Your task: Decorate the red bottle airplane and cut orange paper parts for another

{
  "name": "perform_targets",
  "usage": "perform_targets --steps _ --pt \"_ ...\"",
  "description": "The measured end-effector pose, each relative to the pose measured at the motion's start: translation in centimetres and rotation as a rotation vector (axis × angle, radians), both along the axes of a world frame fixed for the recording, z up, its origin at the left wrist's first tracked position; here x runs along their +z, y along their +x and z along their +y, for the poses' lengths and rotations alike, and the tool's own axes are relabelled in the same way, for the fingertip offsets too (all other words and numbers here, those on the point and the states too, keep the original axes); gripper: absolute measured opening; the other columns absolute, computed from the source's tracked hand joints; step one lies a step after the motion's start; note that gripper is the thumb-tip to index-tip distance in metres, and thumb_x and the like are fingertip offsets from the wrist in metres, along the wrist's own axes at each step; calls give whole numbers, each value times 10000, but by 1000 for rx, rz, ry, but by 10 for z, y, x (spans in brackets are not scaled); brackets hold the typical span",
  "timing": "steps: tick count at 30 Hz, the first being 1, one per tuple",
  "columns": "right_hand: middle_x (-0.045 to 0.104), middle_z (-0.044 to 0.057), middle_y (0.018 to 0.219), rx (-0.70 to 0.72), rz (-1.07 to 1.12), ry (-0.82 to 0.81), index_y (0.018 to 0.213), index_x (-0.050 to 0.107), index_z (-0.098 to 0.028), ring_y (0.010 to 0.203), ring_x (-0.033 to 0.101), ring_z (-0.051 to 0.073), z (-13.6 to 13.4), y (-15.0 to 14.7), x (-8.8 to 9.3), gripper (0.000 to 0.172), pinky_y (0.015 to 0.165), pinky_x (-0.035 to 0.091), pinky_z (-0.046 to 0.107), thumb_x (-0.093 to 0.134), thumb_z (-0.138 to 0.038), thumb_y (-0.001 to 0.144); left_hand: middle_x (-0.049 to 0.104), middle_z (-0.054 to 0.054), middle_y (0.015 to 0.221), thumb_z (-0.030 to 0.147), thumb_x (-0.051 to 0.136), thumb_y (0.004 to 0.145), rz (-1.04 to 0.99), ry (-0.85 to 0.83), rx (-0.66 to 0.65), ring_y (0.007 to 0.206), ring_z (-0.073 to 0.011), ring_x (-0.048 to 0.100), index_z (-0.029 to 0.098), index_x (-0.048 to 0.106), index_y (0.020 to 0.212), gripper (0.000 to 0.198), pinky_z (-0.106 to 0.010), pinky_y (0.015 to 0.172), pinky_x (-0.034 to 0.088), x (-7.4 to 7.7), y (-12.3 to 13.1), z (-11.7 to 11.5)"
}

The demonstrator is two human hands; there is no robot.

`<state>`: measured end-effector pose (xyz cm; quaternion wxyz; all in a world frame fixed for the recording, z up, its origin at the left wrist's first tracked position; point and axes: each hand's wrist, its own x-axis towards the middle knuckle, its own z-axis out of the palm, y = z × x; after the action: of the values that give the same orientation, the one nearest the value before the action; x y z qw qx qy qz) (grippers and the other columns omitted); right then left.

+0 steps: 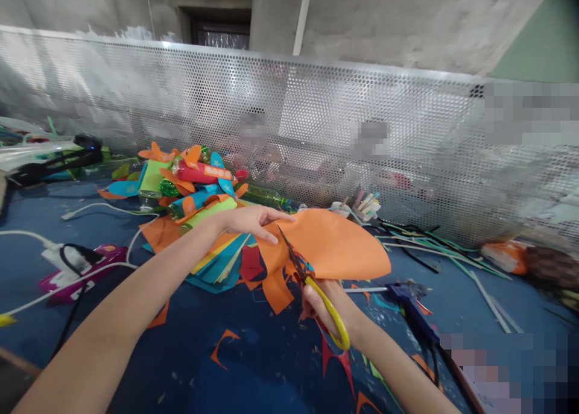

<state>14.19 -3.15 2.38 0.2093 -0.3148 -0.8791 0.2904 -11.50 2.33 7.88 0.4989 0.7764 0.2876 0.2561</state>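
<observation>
My left hand [251,222] pinches a large orange paper sheet [346,245] near its left side, thumb and fingers apart across the edge. My right hand [319,302] is closed round the yellow handles of a pair of scissors [330,311]. Their dark blades point up and left and meet the sheet close to my left fingertips. The right side of the sheet has a rounded outline. Below the paper, orange offcuts [277,290] and a small red piece [251,263] lie beside fanned blue and yellow sheets [221,263].
Bottles wrapped in coloured paper [203,173] are heaped at the back left. A purple power strip [85,275] with white cables lies left. On the right are a blue glue gun [414,305] and thin strips [446,248]. A perforated metal panel [289,100] stands behind.
</observation>
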Motion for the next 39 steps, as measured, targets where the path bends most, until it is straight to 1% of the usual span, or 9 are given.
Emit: perform_targets --steps 5,14,21,23,25,27,29,36,39 --pt "655 78 544 5 -9 0 596 542 -236 502 635 209 0 1 -1 622 522 514 310 170 -637 894 429 -18 1439 131 728 695 13 95 39 1389 -202 264 278 512 1296 656 -396 1156 162 0 -2 2" --pt "654 73 544 -12 18 -8 586 545 -234 510 641 205 1 -1 -5 605 522 524 304 202 -627 893 395 -7 1460 168 734 698 65 85 -7 1404 -218 218 287 498 1310 667 -393 1147 198 2 8 -5" --pt "660 64 575 -59 52 -39 760 612 -224 500 643 215 4 -2 -14 564 555 539 333 231 -616 896 384 -7 1466 174 743 692 60 82 2 1412 -217 190 283 502 1308 670 -395 1150 193 5 10 -7" --pt "701 81 701 -85 67 16 909 648 -219 595 675 233 5 -3 -17 552 627 552 347 251 -602 900 383 -12 1466 173 744 688 56 79 6 1410 -216 197 279 501 1309 675 -392 1151 189 5 9 -7" --pt "718 110 905 -122 90 120 1053 636 -208 809 690 278 6 -4 -19 544 758 545 377 277 -587 900 391 -16 1462 171 748 680 59 81 9 1405 -218 213 277 506 1306 679 -392 1152 185 4 9 -6" --pt "676 134 1101 -145 102 218 1149 604 -181 1034 627 321 8 -5 -22 556 892 498 415 302 -574 898 413 -18 1448 168 754 670 61 88 14 1401 -225 226 277 515 1299 681 -398 1151 186 3 9 -5" --pt "624 149 1209 -135 95 267 1215 566 -148 1159 550 336 9 -5 -24 572 965 450 436 317 -556 901 428 -17 1438 168 756 663 58 92 14 1401 -230 226 279 519 1296 685 -403 1148 192 2 9 -4" --pt "550 152 1318 -118 128 372 1325 489 -129 1272 445 331 14 -5 -27 604 1068 338 479 349 -542 907 354 -26 1482 185 746 678 86 116 48 1396 -223 242 268 464 1340 724 -396 1142 198 0 9 -3" --pt "560 140 1313 -76 192 375 1340 474 -130 1255 472 307 14 -8 -25 585 1061 367 438 358 -517 917 362 -17 1477 184 741 680 87 104 50 1398 -216 239 283 466 1335 718 -398 1142 197 0 9 -3"
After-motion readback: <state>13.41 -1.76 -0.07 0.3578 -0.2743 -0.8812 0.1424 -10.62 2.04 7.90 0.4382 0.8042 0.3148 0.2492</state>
